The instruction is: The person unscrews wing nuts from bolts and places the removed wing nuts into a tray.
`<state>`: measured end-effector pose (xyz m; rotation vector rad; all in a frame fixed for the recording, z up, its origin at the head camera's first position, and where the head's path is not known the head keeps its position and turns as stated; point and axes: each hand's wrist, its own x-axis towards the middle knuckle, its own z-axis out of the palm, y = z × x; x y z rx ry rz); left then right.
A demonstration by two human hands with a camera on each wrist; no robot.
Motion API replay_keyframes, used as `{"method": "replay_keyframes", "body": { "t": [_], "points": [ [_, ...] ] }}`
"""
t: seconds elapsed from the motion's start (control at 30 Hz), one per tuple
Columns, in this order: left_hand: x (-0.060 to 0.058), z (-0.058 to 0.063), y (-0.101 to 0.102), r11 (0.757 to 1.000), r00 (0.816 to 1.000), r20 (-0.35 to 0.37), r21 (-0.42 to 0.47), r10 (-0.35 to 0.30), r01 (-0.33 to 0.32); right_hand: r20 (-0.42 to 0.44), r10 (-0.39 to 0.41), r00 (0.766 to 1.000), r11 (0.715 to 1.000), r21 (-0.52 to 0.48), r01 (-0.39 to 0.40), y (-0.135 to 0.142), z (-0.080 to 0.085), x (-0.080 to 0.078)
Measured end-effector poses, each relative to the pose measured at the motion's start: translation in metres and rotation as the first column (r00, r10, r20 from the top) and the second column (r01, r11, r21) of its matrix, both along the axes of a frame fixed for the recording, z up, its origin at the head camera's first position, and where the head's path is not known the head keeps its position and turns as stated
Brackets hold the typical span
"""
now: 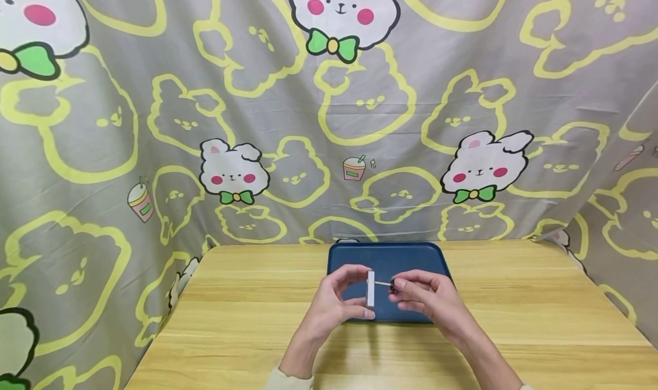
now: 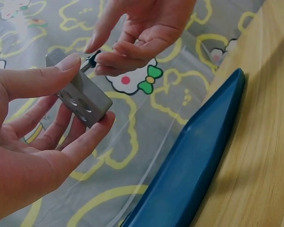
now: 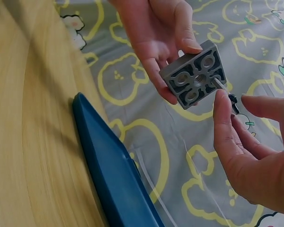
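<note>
A small square grey metal block [image 1: 370, 290] is held upright above the tray by my left hand [image 1: 334, 298], thumb on one edge and fingers on the opposite one. In the right wrist view, the face of the block [image 3: 199, 79] shows ribs and several round holes. My right hand [image 1: 434, 300] pinches the black head of a screw [image 1: 393, 285] between thumb and fingers. The screw's thin metal shaft [image 3: 217, 83] points at the block and meets one of its corner holes. How deep its tip sits cannot be seen.
Beneath the hands, a dark blue tray [image 1: 406, 258] with a raised rim lies on the light wooden table [image 1: 257, 298]. A grey curtain [image 1: 288, 116] with cartoon rabbits hangs behind the table and along its sides.
</note>
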<state>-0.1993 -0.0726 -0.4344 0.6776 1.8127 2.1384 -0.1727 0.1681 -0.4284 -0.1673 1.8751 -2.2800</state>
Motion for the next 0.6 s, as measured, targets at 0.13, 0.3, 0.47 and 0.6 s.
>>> {"method": "replay_keyframes", "body": {
  "t": [0.13, 0.3, 0.47, 0.6],
  "points": [
    [0.0005, -0.0002, 0.0006, 1.0, 1.0, -0.002, -0.009, 0.003, -0.003, 0.002, 0.015, 1.0, 1.0, -0.008, -0.015, 0.0009, 0.0006, 0.0002],
    [0.0008, 0.0001, 0.0006, 1.0, 1.0, -0.007, -0.012, 0.0, 0.0, -0.02, 0.012, 1.0, 1.0, -0.005, -0.012, 0.0008, 0.0004, 0.0004],
    [0.0012, 0.0006, 0.0006, 1.0, 1.0, -0.007, -0.007, -0.003, 0.003, -0.047, -0.005, 0.999, 1.0, 0.022, 0.006, 0.0007, -0.0014, 0.0004],
    [0.0011, 0.0006, 0.0001, 1.0, 1.0, 0.004, -0.008, -0.003, 0.003, -0.126, -0.056, 0.99, 0.992, 0.105, 0.07, -0.0023, -0.0022, 0.0014]
  ]
}}
